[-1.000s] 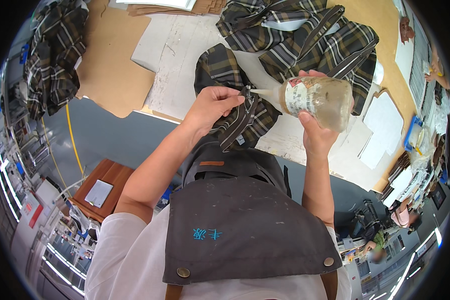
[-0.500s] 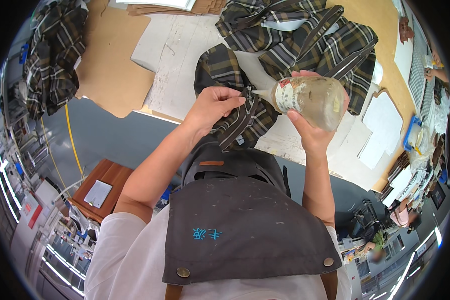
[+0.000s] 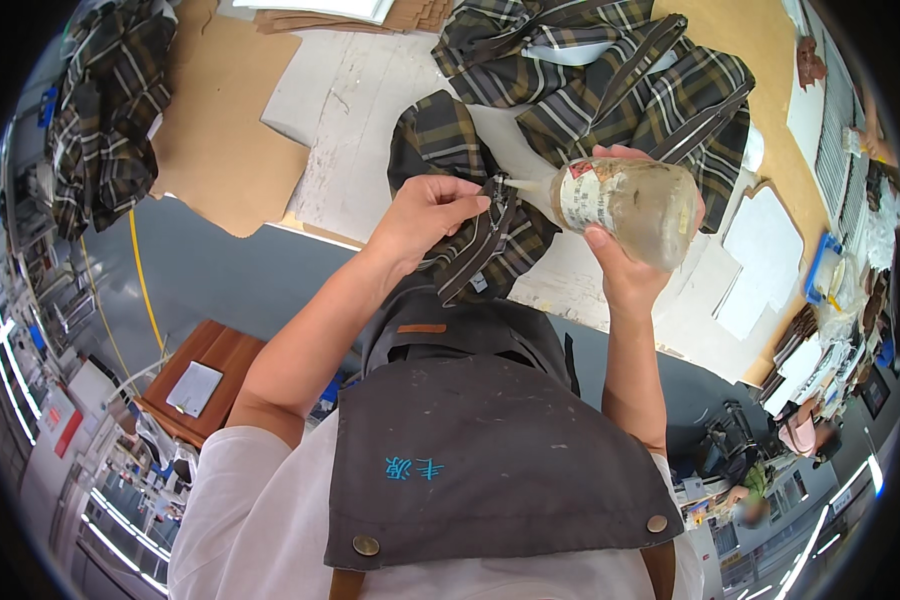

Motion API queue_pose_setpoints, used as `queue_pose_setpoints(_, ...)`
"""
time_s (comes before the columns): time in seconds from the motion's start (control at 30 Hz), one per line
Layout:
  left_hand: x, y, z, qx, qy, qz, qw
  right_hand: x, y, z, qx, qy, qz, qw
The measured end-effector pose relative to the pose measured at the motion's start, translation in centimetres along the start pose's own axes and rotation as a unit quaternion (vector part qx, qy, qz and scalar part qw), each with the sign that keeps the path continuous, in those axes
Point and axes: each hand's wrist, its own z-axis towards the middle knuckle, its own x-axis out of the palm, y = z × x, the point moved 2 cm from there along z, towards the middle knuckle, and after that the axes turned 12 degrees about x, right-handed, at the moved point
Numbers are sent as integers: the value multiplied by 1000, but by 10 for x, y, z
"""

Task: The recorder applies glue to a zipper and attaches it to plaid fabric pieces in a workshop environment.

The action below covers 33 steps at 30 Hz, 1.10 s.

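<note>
With thumb and fingers pinched, my left hand (image 3: 432, 215) grips the dark edge of a plaid fabric piece (image 3: 445, 145) at the table's front edge. A dark zipper-like strip (image 3: 475, 255) runs along this piece and hangs past the edge. My right hand (image 3: 630, 265) is wrapped round a cloudy, translucent squeeze bottle (image 3: 635, 205) with a white and red label. The bottle lies tilted on its side, its narrow nozzle (image 3: 522, 184) pointing left. The nozzle tip is at the strip, close to my left fingertips; whether it touches I cannot tell.
More plaid pieces with dark strips (image 3: 610, 90) lie at the back right of the table (image 3: 340, 110). Brown card (image 3: 225, 130) covers the left side, beside another plaid bundle (image 3: 110, 110). White paper pieces (image 3: 765, 250) lie to the right. A wooden stool (image 3: 210, 375) stands lower left.
The bottle has shifted slightly to the right and down, and its nozzle has moved a little along the strip. My left hand keeps its pinch in nearly the same place.
</note>
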Motion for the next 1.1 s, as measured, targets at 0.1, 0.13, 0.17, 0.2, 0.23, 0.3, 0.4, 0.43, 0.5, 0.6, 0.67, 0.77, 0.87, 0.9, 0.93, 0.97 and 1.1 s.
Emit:
queue_pose_setpoints(0.1, 0, 0, -1, 1, 0, 5, 1000, 1, 0, 0, 32, 26, 14, 999)
queue_pose_setpoints(0.13, 1, 0, -1, 0, 1, 12, 1000, 2, -2, 0, 23, 33, -1, 999)
queue_pose_setpoints(0.17, 1, 0, -1, 1, 1, 12, 1000, 2, -3, 0, 14, 40, -16, 999)
queue_pose_setpoints(0.2, 1, 0, -1, 0, 1, 5, 1000, 4, -3, 0, 14, 40, -16, 999)
queue_pose_setpoints(0.23, 1, 1, -1, -1, 1, -1, 1000, 5, -2, 0, 7, 22, -5, 1000)
queue_pose_setpoints(0.3, 2, -1, -1, 2, -3, 1, 1000, 4, -1, -1, 1, 5, 7, 1000)
queue_pose_setpoints(0.4, 1, 0, -2, 2, -8, 4, 1000, 3, -1, -2, 33, 40, 13, 999)
queue_pose_setpoints(0.43, 0, 1, -1, -1, -9, 6, 1000, 2, -2, -2, 28, 41, 1, 999)
queue_pose_setpoints(0.5, 2, -2, -2, -2, -7, 2, 1000, 3, -3, -2, 23, 42, -12, 999)
queue_pose_setpoints(0.6, 1, -1, -2, -1, -8, 0, 1000, 3, -1, -3, 28, 32, 7, 999)
queue_pose_setpoints(0.67, 0, 0, -1, 0, -9, 3, 1000, 1, 0, -3, 21, 51, -16, 998)
queue_pose_setpoints(0.77, -1, 1, -1, -1, -9, 3, 1000, -1, 3, -3, 33, 39, -13, 999)
queue_pose_setpoints(0.87, 0, 0, -2, 2, -3, -7, 1000, -1, 2, -3, 25, 45, -20, 998)
queue_pose_setpoints(0.9, 1, 0, -2, 2, -4, -6, 1000, -1, 2, -4, 24, 44, -19, 999)
queue_pose_setpoints(0.93, 1, 0, -2, 2, -6, -6, 1000, -1, 2, -4, 20, 45, -21, 999)
queue_pose_setpoints(0.97, 1, 0, -2, 2, -6, -5, 1000, 0, 2, -4, 16, 47, -23, 999)
queue_pose_setpoints(1.1, 1, 0, -3, 2, -6, -9, 1000, 3, 2, -5, 14, 48, -22, 999)
